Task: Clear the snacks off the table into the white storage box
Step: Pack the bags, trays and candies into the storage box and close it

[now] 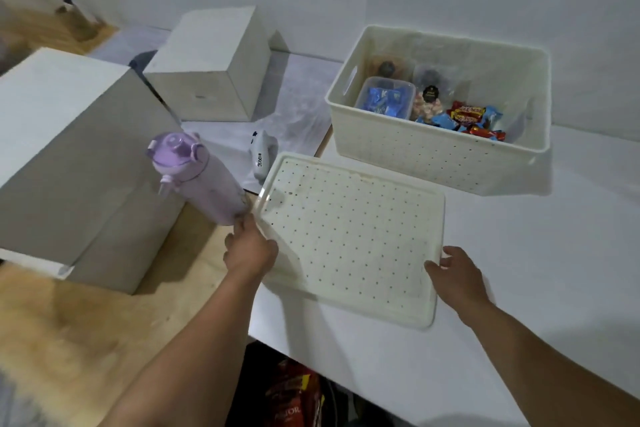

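Left hand (pixel 250 248): at 9 o'clock of the lid, fingers (pixel 242 222) curled onto its left edge, clamped on the rim; the base of the purple bottle sits just beside them.
Right hand (pixel 457 276): at 4 o'clock of the lid, fingers (pixel 438 265) slightly spread and lying on its right rim; whether they grip under the edge I cannot tell.
Lid (pixel 349 239): white, dotted with small holes, lying flat on the white table (pixel 519 340) between the two hands.
Purple bottle (pixel 197 177): at 10 o'clock of the lid, upright on the wooden surface, cap up.
Grey device (pixel 262 158): at 11 o'clock of the lid, lying just past its far left corner, with handwriting on it.
White storage box (pixel 436 152): at 1 o'clock of the lid, near its far edge, open-topped.
Snacks (pixel 467 118): inside the box; red and blue wrapped sweets on the right, a clear tub with blue packets on the left, clear bags behind.
White blocks (pixel 207 66): two, at 10 and 11 o'clock, well apart from the box.
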